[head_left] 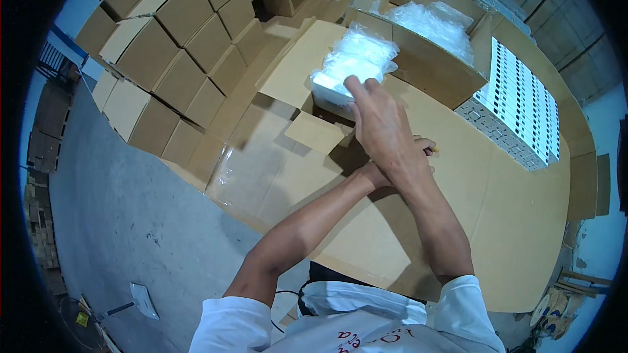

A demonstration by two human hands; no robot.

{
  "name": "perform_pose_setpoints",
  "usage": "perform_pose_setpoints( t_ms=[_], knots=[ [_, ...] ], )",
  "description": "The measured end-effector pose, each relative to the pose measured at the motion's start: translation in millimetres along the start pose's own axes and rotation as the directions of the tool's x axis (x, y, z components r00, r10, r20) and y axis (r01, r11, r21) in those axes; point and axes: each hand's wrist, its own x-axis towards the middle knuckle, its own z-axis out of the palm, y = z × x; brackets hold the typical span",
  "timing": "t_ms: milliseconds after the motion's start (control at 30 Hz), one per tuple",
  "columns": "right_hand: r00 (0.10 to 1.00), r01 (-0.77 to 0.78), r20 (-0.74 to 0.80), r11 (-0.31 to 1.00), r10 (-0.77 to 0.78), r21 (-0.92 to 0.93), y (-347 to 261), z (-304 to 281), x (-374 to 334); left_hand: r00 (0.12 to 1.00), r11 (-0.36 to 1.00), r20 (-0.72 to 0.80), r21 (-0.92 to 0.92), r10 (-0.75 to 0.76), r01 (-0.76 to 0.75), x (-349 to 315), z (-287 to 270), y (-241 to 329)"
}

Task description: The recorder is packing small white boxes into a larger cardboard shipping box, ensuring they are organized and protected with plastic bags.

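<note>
A small brown carton (318, 132) stands with its flaps open in the middle of the table. From its top rises a white pack in clear plastic wrap (360, 55). My right hand (383, 117) reaches over it, fingers bent against the pack's near right side; the thumb is hidden. My forearms cross, the right one above the left. Under my right wrist, my left hand (424, 146) shows only in part to the right of the carton. Its fingers are curled, with a small yellowish spot at their tips; what they hold is hidden.
Stacked brown cartons (176, 42) line the left side. A large open carton (418, 52) at the back holds clear plastic wrap (435, 23). Beside it are rows of white boxes with dark marks (513, 108). Cardboard (477, 222) covers the table, and grey floor (131, 202) lies left.
</note>
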Motion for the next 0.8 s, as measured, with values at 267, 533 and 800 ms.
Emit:
perform_pose_setpoints(
  t_ms=[267, 533, 800],
  knots=[
    [0.985, 0.152, -0.05, 0.97, -0.164, -0.192, 11, -11, -2, 1.0, 0.996, 0.005, 0.086, 0.003, -0.003, 9, -1, 6],
    [0.995, 0.099, -0.003, 0.992, -0.1, -0.08, 52, -51, -36, 0.989, 0.989, 0.085, -0.068, -0.123, 0.129, 49, 21, 6],
    [0.982, 0.042, -0.19, 0.988, -0.013, 0.149, 167, -187, -76, 0.982, 0.941, 0.068, 0.305, -0.175, 0.147, 112, 72, 43]
  ],
)
